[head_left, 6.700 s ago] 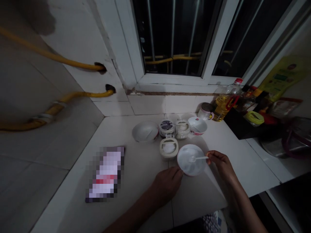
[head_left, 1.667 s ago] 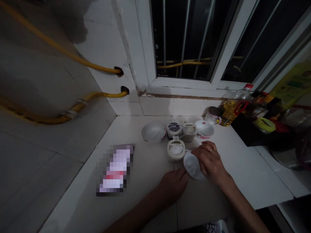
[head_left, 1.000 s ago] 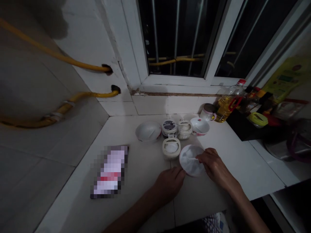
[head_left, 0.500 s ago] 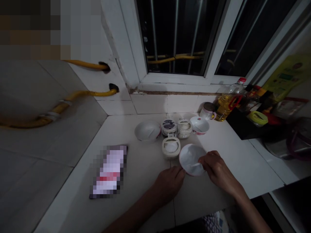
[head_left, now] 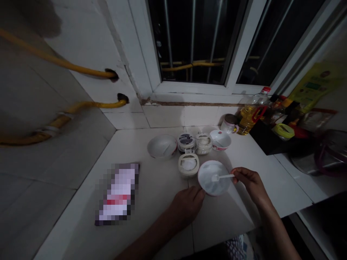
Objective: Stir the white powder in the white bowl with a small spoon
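A white bowl with white powder in it sits on the white tiled counter. My left hand rests against the bowl's near left rim, fingers curled. My right hand pinches the handle of a small white spoon, whose scoop hangs over the bowl's middle. Just behind the bowl stands an open round jar of white powder.
Behind it stand two small jars, an empty white bowl, a red-trimmed bowl and a mug. An oil bottle and condiments stand on the right. A blurred packet lies on the left. Yellow pipes run along the wall.
My right hand has drawn back from over the bowl to its right side, lifting the spoon so its scoop shows above the powder. My left hand has stayed at the rim.
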{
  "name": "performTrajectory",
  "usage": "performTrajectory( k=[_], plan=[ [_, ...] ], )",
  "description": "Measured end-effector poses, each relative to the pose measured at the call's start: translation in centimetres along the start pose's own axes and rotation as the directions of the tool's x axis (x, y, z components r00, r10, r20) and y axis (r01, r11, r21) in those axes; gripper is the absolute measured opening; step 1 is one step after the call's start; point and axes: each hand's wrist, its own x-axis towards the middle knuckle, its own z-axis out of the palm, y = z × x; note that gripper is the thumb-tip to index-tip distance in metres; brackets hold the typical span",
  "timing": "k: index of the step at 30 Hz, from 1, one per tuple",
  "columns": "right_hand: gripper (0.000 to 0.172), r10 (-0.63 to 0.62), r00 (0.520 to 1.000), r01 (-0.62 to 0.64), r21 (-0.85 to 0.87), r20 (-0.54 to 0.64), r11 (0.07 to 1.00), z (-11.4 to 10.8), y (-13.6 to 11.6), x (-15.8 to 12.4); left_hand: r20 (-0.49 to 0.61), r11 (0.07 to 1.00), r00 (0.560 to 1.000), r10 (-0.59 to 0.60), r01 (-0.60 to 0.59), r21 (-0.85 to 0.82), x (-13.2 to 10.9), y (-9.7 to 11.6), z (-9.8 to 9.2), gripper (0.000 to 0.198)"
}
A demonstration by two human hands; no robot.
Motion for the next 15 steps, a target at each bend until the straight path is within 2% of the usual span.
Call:
performTrajectory(
  k=[2, 6, 15],
  plan=[
    [0.031, -0.042, 0.998, 0.042, -0.013, -0.044, 0.999, 0.0, 0.2, -0.2, -0.006, 1.0, 1.0, -0.003, 0.003, -0.005, 0.0, 0.0, 0.0, 0.017],
    [0.034, -0.12, 0.988, 0.105, -0.156, -0.092, 0.982, 0.4, 0.5, -0.5, 0.013, 1.0, 1.0, -0.019, 0.018, 0.007, -0.3, -0.1, 0.3, 0.016],
    [0.035, -0.097, 0.988, 0.072, -0.195, -0.123, 0.978, 0.3, 1.5, -0.6, 0.042, 1.0, 0.999, -0.01, 0.009, 0.009, -0.5, -0.2, 0.4, 0.017]
  ],
)
